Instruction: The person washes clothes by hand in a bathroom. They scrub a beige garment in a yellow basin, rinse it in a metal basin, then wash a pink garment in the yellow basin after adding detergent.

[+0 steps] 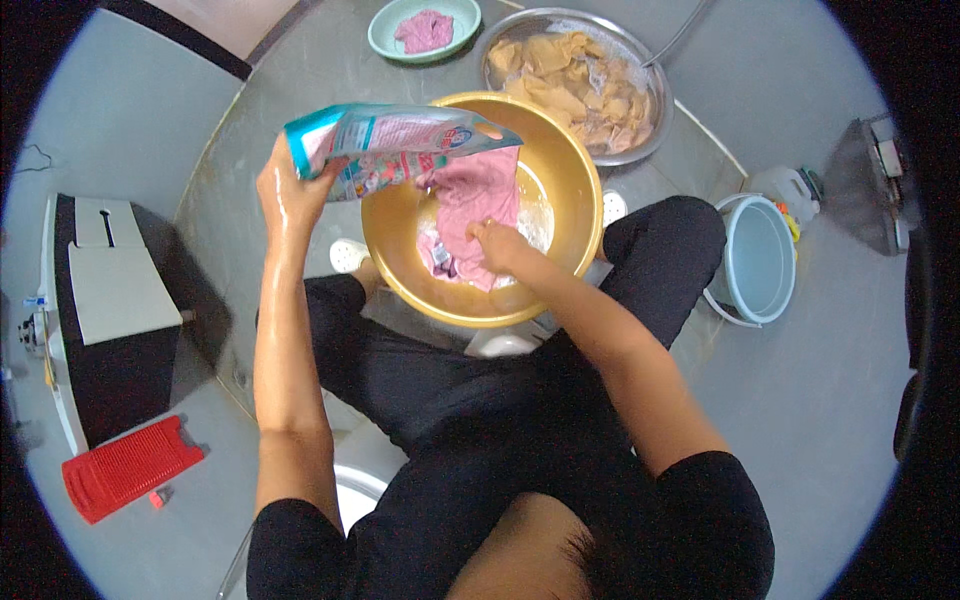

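Note:
My left hand (296, 184) grips the bottom end of a teal and clear plastic detergent pouch (390, 139), tilted on its side above a gold-coloured basin (386, 259). The pouch bears printed writing. Its far end, with a cut-out handle hole, reaches over the basin. Inside the basin lies a pink garment (476, 187) with a pale label near its lower end. Some wet, whitish liquid shows on the basin floor beside it. With curled fingers, my right hand (501, 246) holds the garment near its middle. Water glistens on my left wrist and forearm.
A steel basin (664, 127) of soaking tan cloth adjoins the gold basin, with a hose dipping in. Behind is a green bowl (382, 46) holding pink cloth. A blue bucket (761, 259) stands right; a red washboard (131, 469) and dark cabinet (124, 390) are left.

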Demonstrator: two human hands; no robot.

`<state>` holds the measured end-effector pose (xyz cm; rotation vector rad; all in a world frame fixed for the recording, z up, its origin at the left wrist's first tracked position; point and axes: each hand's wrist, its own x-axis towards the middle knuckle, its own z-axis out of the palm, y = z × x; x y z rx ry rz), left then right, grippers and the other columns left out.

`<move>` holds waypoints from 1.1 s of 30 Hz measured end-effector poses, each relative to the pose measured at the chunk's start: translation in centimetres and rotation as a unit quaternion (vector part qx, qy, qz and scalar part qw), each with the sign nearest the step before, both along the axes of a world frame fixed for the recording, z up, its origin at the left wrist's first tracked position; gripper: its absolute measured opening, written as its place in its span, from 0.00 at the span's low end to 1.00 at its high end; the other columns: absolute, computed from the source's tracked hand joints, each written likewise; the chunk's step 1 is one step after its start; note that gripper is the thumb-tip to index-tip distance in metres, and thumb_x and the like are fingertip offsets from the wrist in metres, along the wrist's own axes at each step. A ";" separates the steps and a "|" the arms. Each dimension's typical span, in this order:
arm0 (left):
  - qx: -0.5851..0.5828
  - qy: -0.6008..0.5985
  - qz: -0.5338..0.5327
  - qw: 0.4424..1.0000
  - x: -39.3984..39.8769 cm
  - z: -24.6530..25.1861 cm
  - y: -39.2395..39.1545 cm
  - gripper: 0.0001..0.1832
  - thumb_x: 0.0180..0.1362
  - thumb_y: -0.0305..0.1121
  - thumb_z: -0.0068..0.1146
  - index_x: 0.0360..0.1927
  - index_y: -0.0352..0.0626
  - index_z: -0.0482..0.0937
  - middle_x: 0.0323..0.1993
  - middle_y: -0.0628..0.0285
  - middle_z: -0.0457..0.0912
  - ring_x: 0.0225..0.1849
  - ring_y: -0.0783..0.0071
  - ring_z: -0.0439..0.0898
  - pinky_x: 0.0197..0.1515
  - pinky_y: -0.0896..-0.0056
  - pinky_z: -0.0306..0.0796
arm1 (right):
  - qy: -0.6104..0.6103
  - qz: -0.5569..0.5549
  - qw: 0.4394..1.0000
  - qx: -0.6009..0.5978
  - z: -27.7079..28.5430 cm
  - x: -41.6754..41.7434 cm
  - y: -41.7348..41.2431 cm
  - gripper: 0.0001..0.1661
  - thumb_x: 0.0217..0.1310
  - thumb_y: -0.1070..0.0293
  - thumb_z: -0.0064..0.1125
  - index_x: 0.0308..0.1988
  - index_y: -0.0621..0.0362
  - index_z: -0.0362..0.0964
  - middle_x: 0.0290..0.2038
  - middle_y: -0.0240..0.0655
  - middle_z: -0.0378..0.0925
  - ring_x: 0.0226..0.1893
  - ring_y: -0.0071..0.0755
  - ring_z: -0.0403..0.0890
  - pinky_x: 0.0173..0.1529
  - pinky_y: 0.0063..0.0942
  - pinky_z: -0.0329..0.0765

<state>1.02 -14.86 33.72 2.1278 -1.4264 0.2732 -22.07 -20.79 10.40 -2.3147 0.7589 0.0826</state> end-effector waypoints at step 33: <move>-0.014 0.029 -0.007 0.999 1.5 1.6 2.1 0.25 0.39 0.39 0.70 0.42 0.43 0.76 0.35 0.54 0.81 0.37 0.59 0.81 0.39 0.64 0.73 | 0.093 0.010 0.995 -0.027 1.5 0.4 -0.6 0.21 0.47 0.68 0.59 0.44 0.52 0.65 0.42 0.46 0.72 0.44 0.49 0.75 0.48 0.40 0.72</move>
